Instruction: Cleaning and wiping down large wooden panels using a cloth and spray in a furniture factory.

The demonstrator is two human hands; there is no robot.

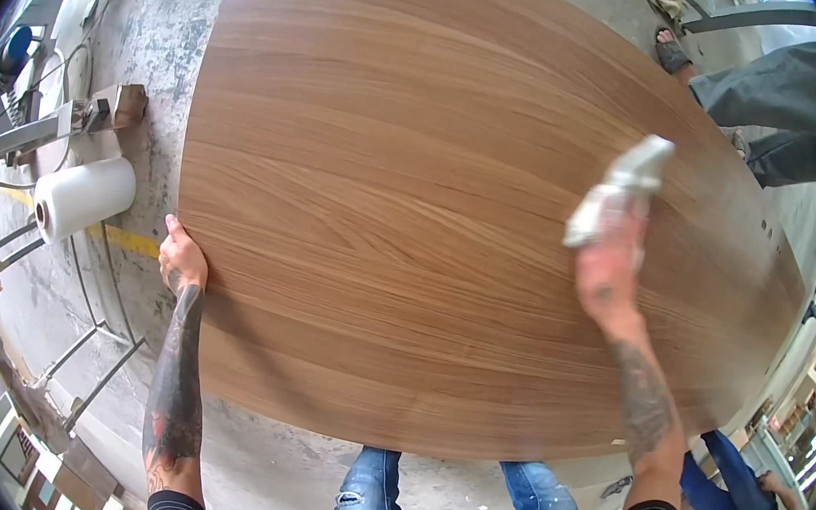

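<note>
A large wood-grain panel (pixel 395 193) lies before me and fills most of the head view. At its left edge is my left hand (pixel 183 258), curled round the rim with the thumb pointing up along the side. Over the right part of the panel, my right hand (pixel 610 263) is blurred by motion and holds a white cloth (pixel 627 184) against the surface. The cloth is bunched, and part of it sticks out beyond the fingers. A few small dark holes show near the panel's right edge.
Left of the panel stand a roll of clear plastic film (pixel 84 200) and a metal frame (pixel 93 370) on the concrete floor. Another person's legs in grey trousers (pixel 784 91) are at the far right edge. A person in dark blue (pixel 747 505) is at lower right.
</note>
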